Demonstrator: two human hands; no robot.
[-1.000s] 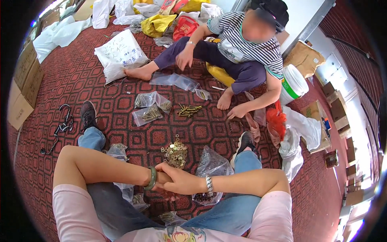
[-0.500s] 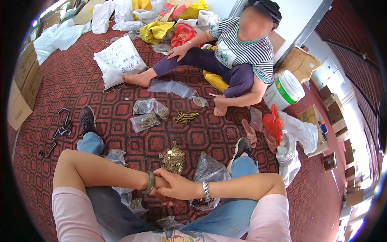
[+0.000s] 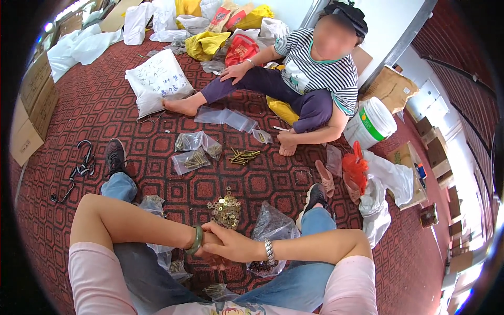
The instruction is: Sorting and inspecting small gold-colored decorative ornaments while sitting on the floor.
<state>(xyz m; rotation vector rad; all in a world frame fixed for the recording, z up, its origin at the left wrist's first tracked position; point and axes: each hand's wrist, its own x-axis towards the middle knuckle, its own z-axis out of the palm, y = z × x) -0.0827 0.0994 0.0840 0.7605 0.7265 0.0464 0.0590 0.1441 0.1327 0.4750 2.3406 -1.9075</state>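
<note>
My hands meet low over my lap. My right hand [image 3: 231,244], with a metal band at the wrist, lies curled over my left hand [image 3: 209,258], which is mostly hidden beneath it. A green bangle [image 3: 196,240] sits on my left wrist. I cannot tell whether anything is held between the hands. Just beyond them a small pile of brass washers [image 3: 226,210] lies on the red patterned carpet [image 3: 105,105]. A clear plastic bag [image 3: 273,227] with dark small parts rests beside my right forearm.
Another person sits opposite on the carpet, one hand [image 3: 286,139] down by a foot. Brass screws [image 3: 244,156] and clear bags of screws [image 3: 193,152] lie between us. A white sack [image 3: 157,81], a white bucket [image 3: 370,123], cardboard boxes [image 3: 31,110] and coloured bags ring the area.
My hands stay together in the same place. The other person has sat more upright and drawn a hand back from the screws toward a foot. The view has shifted slightly.
</note>
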